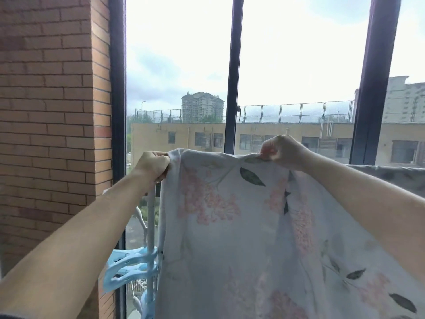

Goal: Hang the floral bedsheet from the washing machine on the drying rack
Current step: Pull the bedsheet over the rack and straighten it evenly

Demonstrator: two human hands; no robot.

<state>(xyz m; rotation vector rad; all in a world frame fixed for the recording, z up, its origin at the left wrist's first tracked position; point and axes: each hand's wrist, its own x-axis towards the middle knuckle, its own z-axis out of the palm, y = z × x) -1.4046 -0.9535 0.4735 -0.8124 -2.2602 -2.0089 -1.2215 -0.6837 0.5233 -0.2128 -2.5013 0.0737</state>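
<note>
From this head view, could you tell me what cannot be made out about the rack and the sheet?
- Drying rack rail: hidden behind the floral bedsheet; whether the top edge lies over it cannot be told.
- Sheet's lower part: cut off by the bottom edge.
- Blue clips: blurred.
- Fingertips of left hand and right hand: buried in cloth folds.
</note>
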